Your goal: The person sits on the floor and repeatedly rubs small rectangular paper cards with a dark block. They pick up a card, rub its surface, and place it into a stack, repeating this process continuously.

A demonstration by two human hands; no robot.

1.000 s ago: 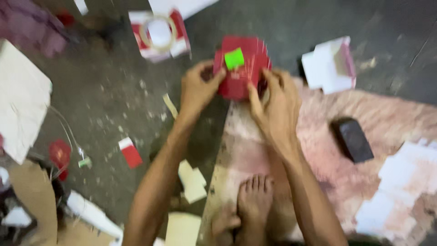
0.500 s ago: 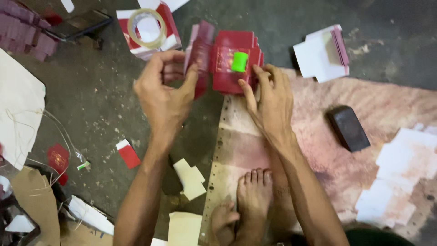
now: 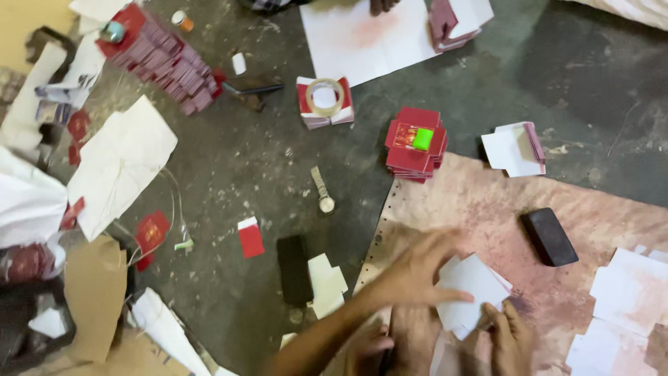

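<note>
head view, looking down at the floor: we had both hands on a small stack of white die-cut card blanks lying on the pinkish board sheet. our left hand lay flat with fingers spread over the stack's near edge; our right hand pinched its lower corner. a stack of folded red boxes, topped by a green tag, stood just beyond the sheet, so we judged some boxes done. more white blanks waited at the sheet's right edge, so much seemed left. around us lay a tape roll, a wristwatch, a black phone, a dark block and a long row of red boxes. nothing blocked the blanks; our own feet sat just below them.
</note>
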